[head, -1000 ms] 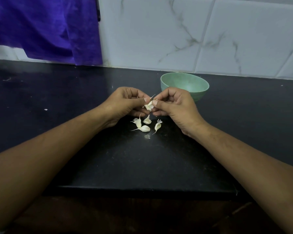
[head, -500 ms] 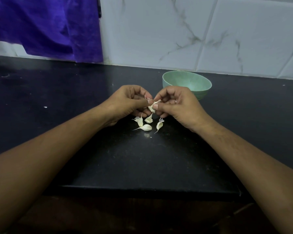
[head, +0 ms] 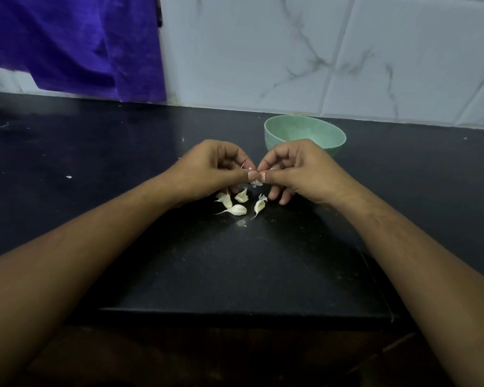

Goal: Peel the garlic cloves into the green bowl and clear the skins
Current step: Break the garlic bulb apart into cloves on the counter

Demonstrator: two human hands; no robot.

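White clove mid-peel: pinching it between left hand and right hand, over four cloves on desk; next, likely stripping it bare, then dropping into bowl by back edge.

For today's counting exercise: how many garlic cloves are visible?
5. Four cloves lie on the counter by the hands; the fifth clove is pinched between left hand and right hand. Others may be hidden.

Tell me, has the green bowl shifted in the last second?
No. The green bowl sits just left of where the tile joint meets the counter, as before.
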